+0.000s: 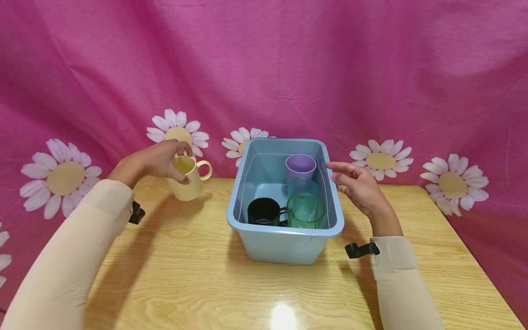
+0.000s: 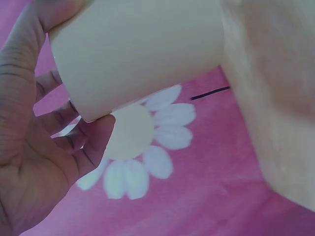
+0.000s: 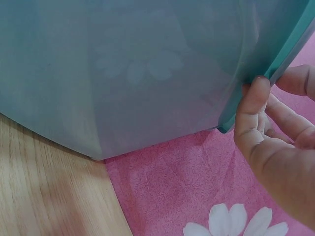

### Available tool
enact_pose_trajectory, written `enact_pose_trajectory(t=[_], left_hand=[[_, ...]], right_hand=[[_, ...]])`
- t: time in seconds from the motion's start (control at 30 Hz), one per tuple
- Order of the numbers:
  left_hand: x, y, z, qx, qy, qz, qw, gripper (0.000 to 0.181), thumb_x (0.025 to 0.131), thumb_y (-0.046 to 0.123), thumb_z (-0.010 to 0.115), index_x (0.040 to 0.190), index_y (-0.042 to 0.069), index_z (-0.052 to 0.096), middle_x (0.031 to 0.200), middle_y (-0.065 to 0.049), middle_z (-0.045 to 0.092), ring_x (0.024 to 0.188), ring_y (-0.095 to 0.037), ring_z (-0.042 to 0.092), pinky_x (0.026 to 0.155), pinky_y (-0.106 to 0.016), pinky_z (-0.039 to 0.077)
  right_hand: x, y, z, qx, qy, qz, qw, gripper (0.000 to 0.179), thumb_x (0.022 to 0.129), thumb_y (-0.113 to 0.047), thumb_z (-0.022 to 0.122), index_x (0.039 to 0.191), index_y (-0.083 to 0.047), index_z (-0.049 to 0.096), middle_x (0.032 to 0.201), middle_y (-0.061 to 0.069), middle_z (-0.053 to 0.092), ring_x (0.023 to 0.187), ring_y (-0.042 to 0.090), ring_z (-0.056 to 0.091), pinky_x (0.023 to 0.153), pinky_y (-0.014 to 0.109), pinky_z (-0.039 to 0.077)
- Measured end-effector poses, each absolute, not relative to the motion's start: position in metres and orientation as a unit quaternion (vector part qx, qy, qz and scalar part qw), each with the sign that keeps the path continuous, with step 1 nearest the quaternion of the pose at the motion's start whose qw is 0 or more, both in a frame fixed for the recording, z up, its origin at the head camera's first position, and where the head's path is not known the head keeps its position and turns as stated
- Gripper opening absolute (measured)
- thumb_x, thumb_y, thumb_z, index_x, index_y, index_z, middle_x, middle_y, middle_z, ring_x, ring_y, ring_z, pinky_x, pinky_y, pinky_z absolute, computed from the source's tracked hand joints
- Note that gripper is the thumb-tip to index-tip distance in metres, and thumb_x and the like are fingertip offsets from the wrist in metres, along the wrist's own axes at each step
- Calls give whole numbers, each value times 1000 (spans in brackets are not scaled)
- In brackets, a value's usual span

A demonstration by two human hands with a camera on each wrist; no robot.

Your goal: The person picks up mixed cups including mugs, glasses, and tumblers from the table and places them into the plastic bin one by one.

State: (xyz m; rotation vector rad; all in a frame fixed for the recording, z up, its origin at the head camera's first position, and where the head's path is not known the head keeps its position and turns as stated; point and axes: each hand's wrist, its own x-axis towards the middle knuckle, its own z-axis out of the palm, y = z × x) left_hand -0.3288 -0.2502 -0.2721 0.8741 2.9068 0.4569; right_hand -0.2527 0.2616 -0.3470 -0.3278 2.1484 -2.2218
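On the left, my left hand (image 1: 165, 160) holds a pale yellow mug (image 1: 191, 187) from above, thumb and fingers around its rim. The mug's handle points right, and its base is close over the table. In the left wrist view the side of the mug (image 2: 142, 49) fills the top, fingertips at its rim. My right hand (image 1: 359, 185) is at the right rim of a light blue plastic bin (image 1: 284, 245). The right wrist view shows the thumb under that rim (image 3: 283, 54) and a finger on its other side, pinching it lightly.
Inside the bin are a purple cup (image 1: 301, 165), a blue translucent cup (image 1: 302, 187), a black mug (image 1: 264, 211) and a green translucent cup (image 1: 306, 211). The bin stands on a wooden table (image 1: 198, 279). A pink cloth (image 1: 264, 68) with white flowers hangs right behind.
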Motion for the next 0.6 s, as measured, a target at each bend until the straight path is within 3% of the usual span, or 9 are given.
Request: enact_pose_trajectory(t=[0.6], left_hand=[[-317,-216,-202,323,941,101,11,60,68,28,92,116,8,62,111,-12,64,99,-28,58,80,-42,49]], right_hand=[[-251,261,-346,-96,706,-702,22,43,102,-10,62,141,5,55,111,5,63,91,14,62,82,22,58]])
